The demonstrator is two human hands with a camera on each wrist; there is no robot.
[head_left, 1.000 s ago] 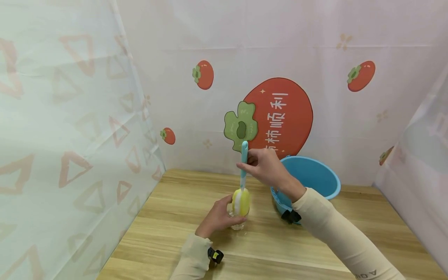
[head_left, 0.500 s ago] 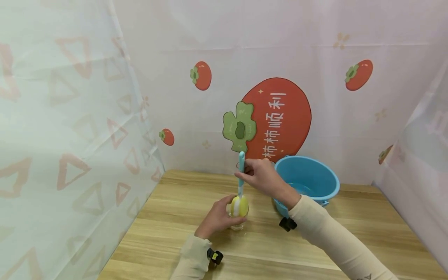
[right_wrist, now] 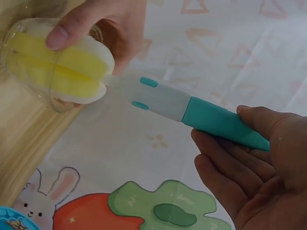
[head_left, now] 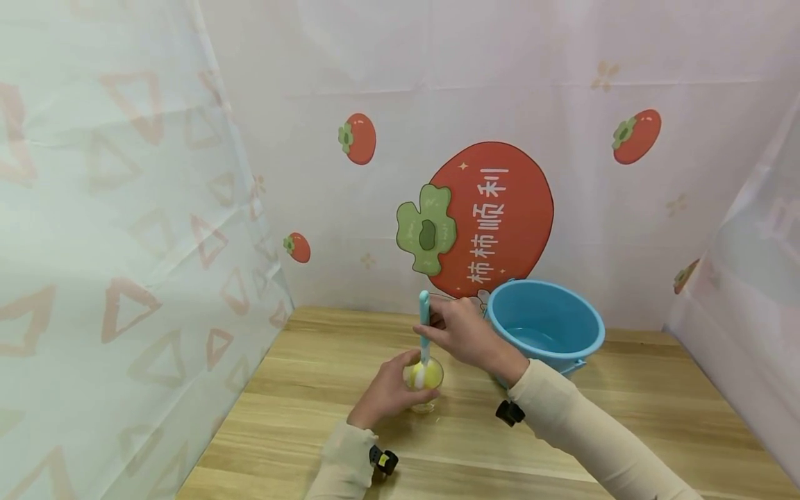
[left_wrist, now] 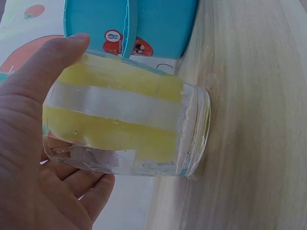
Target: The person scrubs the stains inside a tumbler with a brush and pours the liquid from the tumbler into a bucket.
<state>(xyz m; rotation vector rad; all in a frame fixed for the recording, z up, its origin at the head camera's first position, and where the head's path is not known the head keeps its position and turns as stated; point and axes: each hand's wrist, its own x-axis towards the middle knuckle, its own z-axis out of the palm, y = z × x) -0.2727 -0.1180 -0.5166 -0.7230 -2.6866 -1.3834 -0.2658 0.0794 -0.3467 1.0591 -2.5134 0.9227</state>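
My left hand (head_left: 392, 389) grips a clear drinking glass (left_wrist: 196, 129) round its upper part, thumb on one side and fingers on the other. The glass stands upright on the table. My right hand (head_left: 465, 333) pinches the teal handle (right_wrist: 218, 122) of a sponge cup brush between thumb and fingers, holding it nearly vertical above the glass. Its yellow and white sponge head (right_wrist: 62, 72) sits inside the glass. In the left wrist view the sponge (left_wrist: 115, 105) reaches down close to the thick glass bottom. Water drops cling to the glass wall.
A blue bucket (head_left: 587, 333) stands at the back right, beside my right forearm, with a little liquid at its bottom. The wooden table (head_left: 300, 389) meets a patterned cloth backdrop (head_left: 350, 278) behind and cloth on both sides.
My right hand has moved down with the brush, and the sponge head has gone from sticking out above the rim to lying inside the glass. My left hand keeps its place.
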